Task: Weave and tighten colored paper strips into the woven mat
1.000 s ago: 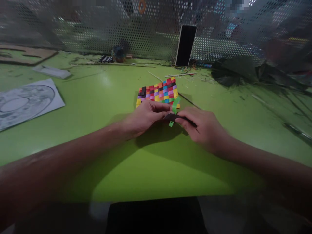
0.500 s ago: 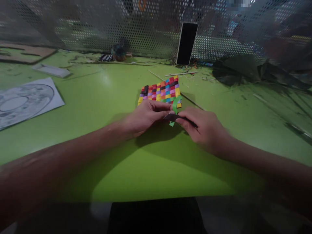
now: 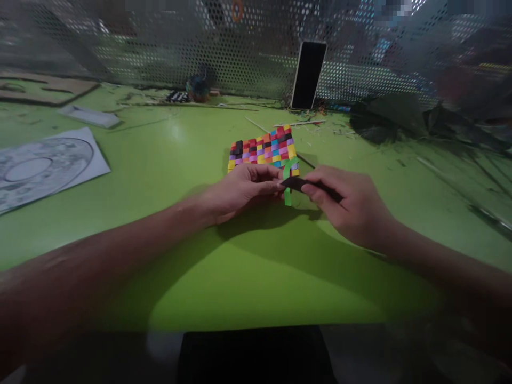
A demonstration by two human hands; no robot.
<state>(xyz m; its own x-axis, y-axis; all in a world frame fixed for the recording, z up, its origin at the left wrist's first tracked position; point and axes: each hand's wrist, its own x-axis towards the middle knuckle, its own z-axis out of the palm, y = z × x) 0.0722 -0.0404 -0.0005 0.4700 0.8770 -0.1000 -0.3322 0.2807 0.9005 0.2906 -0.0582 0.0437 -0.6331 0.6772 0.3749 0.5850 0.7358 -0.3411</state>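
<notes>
A woven mat of bright coloured strips (image 3: 262, 149) is tilted up above the green table. Along its near edge, my left hand (image 3: 244, 189) pinches it between thumb and fingers, hiding the lower part. A loose green strip (image 3: 288, 196) curls up at the mat's near right corner, with its end hanging down beside the left fingertips. My right hand (image 3: 348, 200) is closed on a dark strip (image 3: 295, 183), thumb against fingers. The strip's left end lies at my left thumb tip and crosses in front of the green strip.
A phone-like dark slab (image 3: 309, 74) stands against the perforated metal screen (image 3: 248, 64). To the left lie a printed paper sheet (image 3: 76, 160) and a shallow white tray (image 3: 90, 115). Thin sticks and scraps litter the back, and dark leaves (image 3: 400, 117) lie at the right.
My right hand has moved a little to the right, drawing the dark strip with it. The green strip's lower end now hangs straighter. My left hand stays at the mat.
</notes>
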